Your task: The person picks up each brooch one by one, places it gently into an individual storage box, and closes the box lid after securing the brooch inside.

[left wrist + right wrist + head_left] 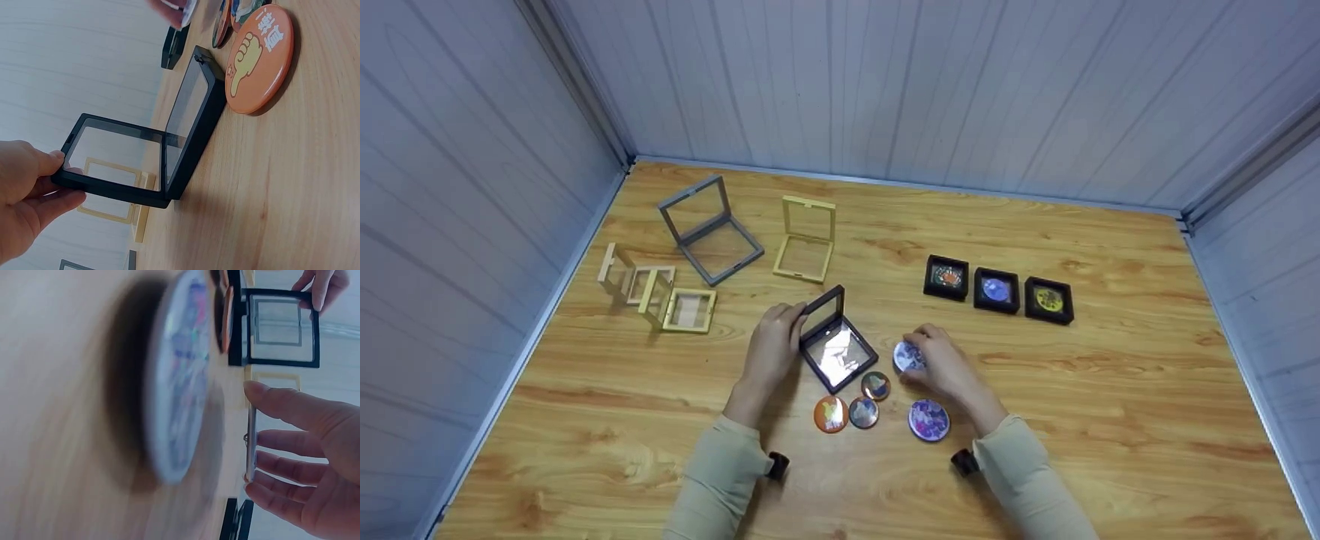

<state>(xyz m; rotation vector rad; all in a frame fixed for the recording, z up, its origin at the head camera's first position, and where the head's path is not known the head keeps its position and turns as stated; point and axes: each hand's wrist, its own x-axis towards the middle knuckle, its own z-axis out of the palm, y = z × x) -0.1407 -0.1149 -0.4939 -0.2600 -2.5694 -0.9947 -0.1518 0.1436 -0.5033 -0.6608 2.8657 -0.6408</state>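
Observation:
My left hand (771, 343) pinches the raised lid of a black display frame (838, 354) between thumb and fingers. The frame stands open, its clear-film base on the table. My right hand (949, 365) grips a round badge (907, 356) by its edge. In the right wrist view that badge (251, 444) appears edge-on, above the table, with its pin side showing. Closer to me lie an orange badge (831, 414) with a yellow hand design, a purple badge (929, 420) and two smaller dark badges (864, 412).
Three closed black frames (997, 290) holding round badges stand in a row at right. On the left are an open grey frame (720, 251), a yellow frame (804, 257) and two small open frames (688, 310). Pale panel walls (870, 90) enclose the wooden table (1110, 420).

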